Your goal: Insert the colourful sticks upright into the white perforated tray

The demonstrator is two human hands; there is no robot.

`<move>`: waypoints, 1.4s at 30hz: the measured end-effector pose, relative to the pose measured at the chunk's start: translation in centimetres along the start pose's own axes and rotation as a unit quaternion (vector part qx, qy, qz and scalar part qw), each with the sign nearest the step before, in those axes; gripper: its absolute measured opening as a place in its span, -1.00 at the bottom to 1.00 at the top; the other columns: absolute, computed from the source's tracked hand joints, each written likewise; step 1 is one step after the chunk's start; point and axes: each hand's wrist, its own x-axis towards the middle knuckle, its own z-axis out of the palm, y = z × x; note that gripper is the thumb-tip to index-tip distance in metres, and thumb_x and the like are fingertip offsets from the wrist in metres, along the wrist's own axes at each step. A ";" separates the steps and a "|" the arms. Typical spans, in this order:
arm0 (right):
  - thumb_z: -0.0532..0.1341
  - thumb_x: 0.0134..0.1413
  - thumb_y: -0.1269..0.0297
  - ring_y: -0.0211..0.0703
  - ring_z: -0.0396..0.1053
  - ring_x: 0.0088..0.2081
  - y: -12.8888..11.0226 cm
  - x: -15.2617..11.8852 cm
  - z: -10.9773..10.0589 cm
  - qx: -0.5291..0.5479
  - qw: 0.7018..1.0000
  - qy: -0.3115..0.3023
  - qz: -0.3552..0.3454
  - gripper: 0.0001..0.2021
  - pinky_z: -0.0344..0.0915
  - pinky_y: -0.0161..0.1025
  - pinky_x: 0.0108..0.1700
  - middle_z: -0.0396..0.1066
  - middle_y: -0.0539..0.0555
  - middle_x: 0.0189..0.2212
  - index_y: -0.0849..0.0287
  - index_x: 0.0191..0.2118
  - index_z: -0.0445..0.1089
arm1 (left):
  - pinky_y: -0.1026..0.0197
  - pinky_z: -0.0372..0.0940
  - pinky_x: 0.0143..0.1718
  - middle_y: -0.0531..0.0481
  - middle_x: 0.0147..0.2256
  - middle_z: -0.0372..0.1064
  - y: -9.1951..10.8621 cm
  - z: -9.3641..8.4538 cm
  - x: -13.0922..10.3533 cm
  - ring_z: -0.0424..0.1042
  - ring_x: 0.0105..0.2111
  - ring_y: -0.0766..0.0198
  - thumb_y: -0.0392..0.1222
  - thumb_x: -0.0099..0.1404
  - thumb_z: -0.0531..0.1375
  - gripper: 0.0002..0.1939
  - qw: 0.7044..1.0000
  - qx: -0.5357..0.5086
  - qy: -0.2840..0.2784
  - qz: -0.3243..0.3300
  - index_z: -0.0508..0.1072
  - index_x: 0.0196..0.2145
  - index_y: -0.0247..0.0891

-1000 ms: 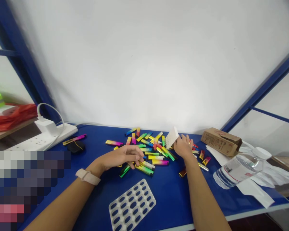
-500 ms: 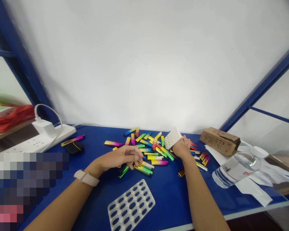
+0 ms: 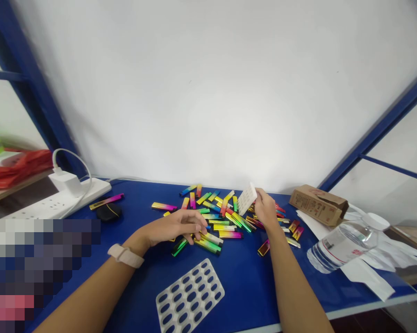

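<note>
My left hand (image 3: 182, 226) rests over the near left side of a loose pile of shiny multicoloured lighters (image 3: 225, 215), its fingers apart and nothing visibly gripped. Pinched at its right edge, a small white tray with holes (image 3: 247, 199) is tilted up in my right hand (image 3: 264, 208), above the pile. A larger white tray with oval holes (image 3: 190, 296) lies on the blue table in front of my hands. One pink and gold lighter (image 3: 107, 201) sits apart at the left, by a black mouse-like object (image 3: 108, 212).
At left are a white power strip (image 3: 59, 196) with a charger and a red bag (image 3: 21, 169). To the right stand an open brown box (image 3: 318, 204), a tilted clear bottle (image 3: 345, 243) and white plastic (image 3: 371, 277). A white wall (image 3: 208, 92) rises behind.
My right hand has turned the small white tray more upright and shifted slightly upward. More lighters show beside that hand. My left hand has stayed almost still.
</note>
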 end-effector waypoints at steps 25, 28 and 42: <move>0.29 0.18 0.14 0.11 0.23 0.28 -1.3 -1.1 1.6 -0.013 0.976 -0.171 -0.137 -0.69 0.06 0.07 0.31 0.38 0.12 0.21 0.03 0.02 0.54 | 0.12 0.51 -0.32 -0.10 -0.22 0.50 0.5 0.3 -0.5 0.55 -0.23 0.12 0.03 0.28 0.31 -0.67 0.997 -0.072 -0.032 -0.006 0.44 -0.13 -0.24; 0.27 0.20 0.19 0.07 0.29 0.24 -1.6 -1.0 1.9 -0.008 0.976 -0.153 -0.154 -0.79 0.07 0.05 0.29 0.48 0.10 0.12 0.05 -0.09 0.57 | 0.14 0.49 -0.34 -0.06 -0.25 0.47 0.5 0.1 -0.3 0.53 -0.28 0.18 0.01 0.30 0.29 -0.71 0.996 -0.072 0.037 0.021 0.44 -0.16 -0.24; 0.27 0.17 0.25 0.07 0.34 0.06 -2.6 -1.7 2.2 -0.048 0.978 -0.090 -0.184 -0.92 0.05 0.05 0.18 0.49 0.12 -0.08 0.11 -0.26 0.43 | -0.05 0.31 0.07 -0.14 -0.13 0.52 -1.8 -3.0 0.5 0.50 -0.10 0.03 -0.17 0.25 0.11 -0.74 0.756 0.343 0.556 0.023 0.46 -0.13 -0.24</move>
